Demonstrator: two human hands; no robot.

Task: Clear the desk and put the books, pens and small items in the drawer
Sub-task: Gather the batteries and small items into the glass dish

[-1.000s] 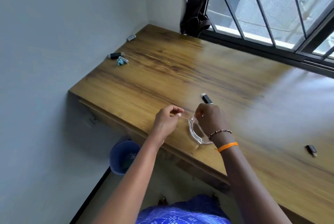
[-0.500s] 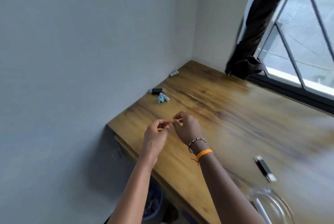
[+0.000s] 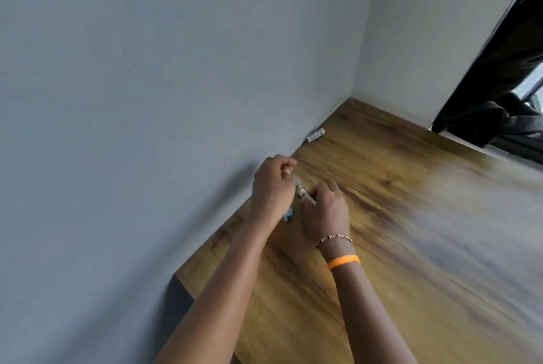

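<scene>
Both hands are at the left side of the wooden desk [image 3: 382, 246], close to the wall. My right hand [image 3: 326, 212] pinches a small white item [image 3: 305, 195] just above the desk top. Beside it, my left hand [image 3: 274, 184] is curled into a loose fist, and nothing shows inside it. A small blue item [image 3: 288, 216] lies on the desk, partly hidden under my left wrist. Farther back, a small white labelled piece [image 3: 315, 135] lies against the wall.
The grey wall [image 3: 147, 99] runs along the desk's left edge, right next to my left hand. A dark curtain [image 3: 499, 84] hangs at the back right corner by the window. The right half of the desk is blurred.
The view has swung left and both hands have moved forward to the small items by the wall. My right hand now pinches the white item. The glass dish and black stick are out of view.
</scene>
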